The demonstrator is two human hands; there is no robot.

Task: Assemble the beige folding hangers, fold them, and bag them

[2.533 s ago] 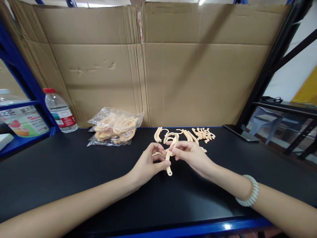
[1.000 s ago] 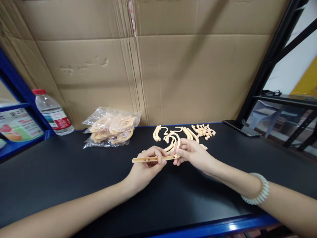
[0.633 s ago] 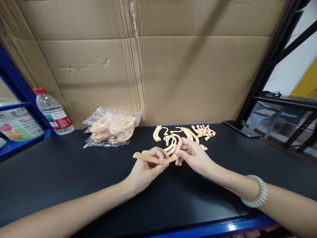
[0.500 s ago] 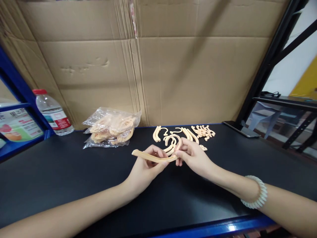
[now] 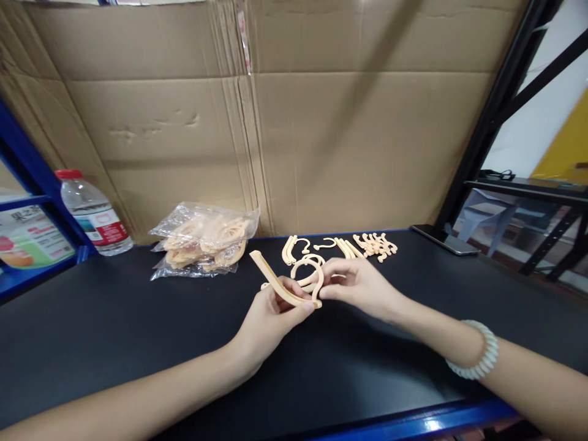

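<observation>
My left hand (image 5: 271,315): pinches a long, curved, smooth beige plastic strip (image 5: 275,283) just above the matte black table (image 5: 114,331).
My right hand (image 5: 361,286): fingertips closed on a beige hook-shaped piece (image 5: 309,269) meeting the strip's right end.
Around: loose curved beige pieces (image 5: 349,246) beyond; crinkled clear bag (image 5: 204,240) far left; water bottle (image 5: 92,211); phone (image 5: 443,239) right.
Change: strip's left end now tilts up, previously level.

Bare forearms; a pale beaded bracelet (image 5: 474,350) circles the right wrist.
</observation>
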